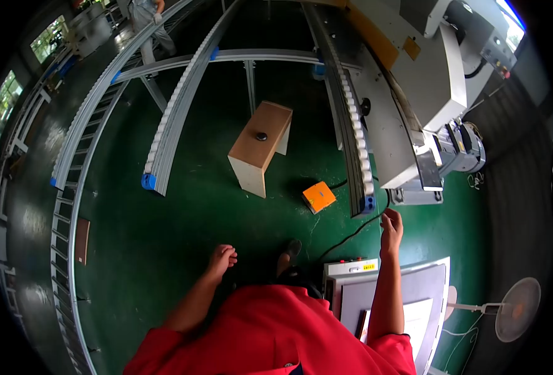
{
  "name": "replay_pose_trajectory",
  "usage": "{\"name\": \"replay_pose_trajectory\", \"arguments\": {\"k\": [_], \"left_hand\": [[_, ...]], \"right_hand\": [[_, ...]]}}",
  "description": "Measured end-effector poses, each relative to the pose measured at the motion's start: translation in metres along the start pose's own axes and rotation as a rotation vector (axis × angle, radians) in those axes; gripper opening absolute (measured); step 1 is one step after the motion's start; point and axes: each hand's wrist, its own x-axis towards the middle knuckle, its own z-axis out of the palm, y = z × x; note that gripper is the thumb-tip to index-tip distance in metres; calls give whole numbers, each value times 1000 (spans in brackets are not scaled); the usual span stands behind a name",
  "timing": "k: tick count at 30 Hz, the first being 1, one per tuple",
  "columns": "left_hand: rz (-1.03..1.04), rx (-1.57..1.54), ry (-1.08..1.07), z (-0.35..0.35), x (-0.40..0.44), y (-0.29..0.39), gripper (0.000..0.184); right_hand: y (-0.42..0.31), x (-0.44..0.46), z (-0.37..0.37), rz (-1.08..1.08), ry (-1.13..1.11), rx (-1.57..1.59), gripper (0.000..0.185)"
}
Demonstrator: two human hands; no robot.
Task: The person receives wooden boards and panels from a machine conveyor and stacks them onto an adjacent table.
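Observation:
My left hand (224, 257) hangs in the air in front of my red shirt, its fingers loosely curled. Nothing shows in it. My right hand (391, 229) is held further forward, fingers bent in, with no object visible in it. It appears just below the blue-capped end of a roller rail (359, 150) and close to a black cable (351, 236); whether it touches either I cannot tell. Ahead on the green floor lies an orange foot-pedal-like box (319, 197). A small wooden stool (263, 132) with a black knob on its top stands beyond it.
A second roller rail (186, 94) runs forward at left, near a long ladder-like conveyor (70, 219). A large machine (426, 94) fills the right. Beside my right arm is a cabinet (351, 267) with papers; a fan (518, 309) stands further right. Another person (148, 25) is at far left.

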Motion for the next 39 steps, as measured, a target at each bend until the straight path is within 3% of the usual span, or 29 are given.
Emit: {"name": "replay_pose_trajectory", "arguments": {"k": [2, 5, 8, 11, 14, 18, 22, 24, 26, 29, 32, 35, 39], "left_hand": [[-59, 13, -9, 0, 15, -3, 23], [73, 499, 17, -16, 72, -46, 20], [642, 1103, 17, -49, 131, -112, 18], [794, 1584, -323, -54, 146, -76, 19], [567, 1752, -576, -47, 168, -32, 27], [341, 1479, -517, -67, 236, -39, 38], [525, 1370, -379, -55, 296, -24, 36], [368, 1020, -277, -42, 319, -2, 30], [-114, 503, -163, -8, 301, 63, 26], [-58, 410, -111, 11, 301, 103, 26], [57, 525, -89, 4, 322, 102, 29], [127, 793, -307, -24, 366, 68, 32], [-233, 387, -134, -11, 333, 114, 35]], "right_hand": [[9, 33, 23, 0, -80, 45, 24], [-6, 56, 52, 38, -101, 31, 22], [8, 81, 57, 48, -125, 140, 21], [2, 90, 59, 75, -106, 139, 21], [5, 106, 57, 184, -103, 166, 20], [-4, 124, 63, 245, -104, 154, 21], [-6, 144, 71, 277, -73, 154, 23], [-14, 158, 78, 307, -49, 159, 23], [-20, 171, 85, 280, -39, 157, 23], [-28, 188, 101, 256, -33, 120, 23], [-31, 202, 120, 236, -31, 82, 21], [-21, 212, 132, 192, -42, 68, 18], [-34, 210, 137, 179, -43, 14, 18]]}}
